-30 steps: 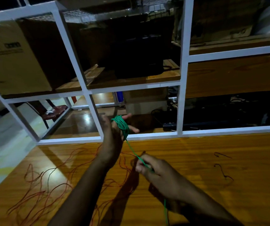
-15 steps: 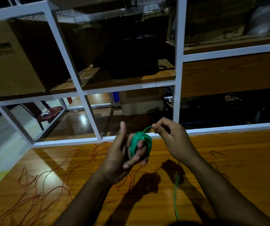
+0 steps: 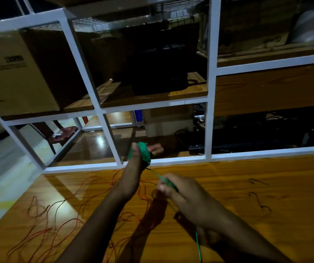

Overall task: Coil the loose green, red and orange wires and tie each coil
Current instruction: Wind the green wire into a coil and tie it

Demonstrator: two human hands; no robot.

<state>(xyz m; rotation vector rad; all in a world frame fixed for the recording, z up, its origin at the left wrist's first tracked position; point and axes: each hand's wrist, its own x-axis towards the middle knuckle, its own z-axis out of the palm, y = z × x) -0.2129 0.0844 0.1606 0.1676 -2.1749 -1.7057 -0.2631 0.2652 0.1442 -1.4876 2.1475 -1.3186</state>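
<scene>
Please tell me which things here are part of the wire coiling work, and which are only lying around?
Part of the job:
- green wire coil wound on the left hand
- green wire strand pinched by the right hand
- loose red and orange wires

Lying about:
- cardboard box
- dark wire scraps
- chair

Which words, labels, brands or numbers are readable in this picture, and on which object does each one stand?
None can be read.
Cardboard box on the left shelf: a dark logo block with small lines under it, too blurred to read.
Box on the upper right shelf: a dark printed mark, too blurred and dim to read.
</scene>
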